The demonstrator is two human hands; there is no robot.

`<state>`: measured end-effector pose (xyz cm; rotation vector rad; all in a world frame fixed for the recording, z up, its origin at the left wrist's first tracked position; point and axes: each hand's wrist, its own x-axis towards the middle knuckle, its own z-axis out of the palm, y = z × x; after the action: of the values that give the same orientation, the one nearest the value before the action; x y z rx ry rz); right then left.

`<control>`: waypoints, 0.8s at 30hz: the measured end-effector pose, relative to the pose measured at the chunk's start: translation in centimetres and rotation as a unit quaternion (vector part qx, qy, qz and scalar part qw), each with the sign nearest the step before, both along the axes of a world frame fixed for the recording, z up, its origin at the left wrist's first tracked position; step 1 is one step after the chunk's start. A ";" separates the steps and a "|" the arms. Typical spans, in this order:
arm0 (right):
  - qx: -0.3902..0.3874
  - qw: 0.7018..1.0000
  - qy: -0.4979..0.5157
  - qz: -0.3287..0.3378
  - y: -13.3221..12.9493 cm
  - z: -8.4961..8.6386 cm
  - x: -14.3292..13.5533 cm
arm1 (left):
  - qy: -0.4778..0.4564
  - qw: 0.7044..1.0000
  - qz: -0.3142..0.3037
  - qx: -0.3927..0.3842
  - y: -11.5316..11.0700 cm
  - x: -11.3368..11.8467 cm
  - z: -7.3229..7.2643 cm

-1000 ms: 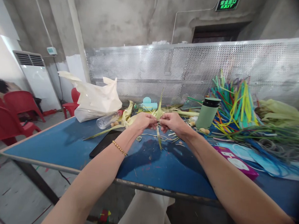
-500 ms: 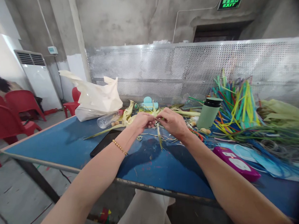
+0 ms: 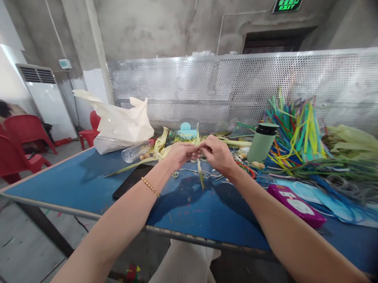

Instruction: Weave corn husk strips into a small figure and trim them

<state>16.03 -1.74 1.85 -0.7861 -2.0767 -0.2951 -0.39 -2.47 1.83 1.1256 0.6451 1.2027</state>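
Note:
Over the blue table, my left hand and my right hand meet fingertip to fingertip. Both are closed in a pinch around a pale green strip of corn husk. One end of it hangs below my fingers, and another narrow piece sticks up behind them. My fingers hide the middle of the strip. Left of my hands lie more pale husks. A black tablet-like slab is partly covered by my left forearm, which wears a gold bead bracelet.
A cream plastic bag and a clear bottle stand at the left. To the right are a green tumbler, bundled coloured strips, tangled cords and a magenta power strip. A perforated metal panel rises behind.
My left fingers have straightened a little and lie closer against my right fingertips. The upright husk piece shows more plainly above my hands. The view has shifted very slightly.

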 end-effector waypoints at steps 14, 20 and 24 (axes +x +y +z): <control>-0.126 0.987 0.089 -0.040 -0.6 1.2 -0.3 | 0.076 0.985 0.071 0.136 0.7 0.4 -1.1; -0.147 0.985 0.078 -0.045 -0.9 1.6 -0.1 | 0.081 0.983 0.082 0.142 0.7 0.4 -1.0; -0.159 0.977 0.131 -0.056 -1.1 1.7 -0.2 | 0.030 0.990 0.067 0.117 0.2 0.3 -0.4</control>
<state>15.81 -2.87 3.52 -1.0761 -1.8530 0.0834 -0.08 -2.26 1.41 1.3359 0.6455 1.3891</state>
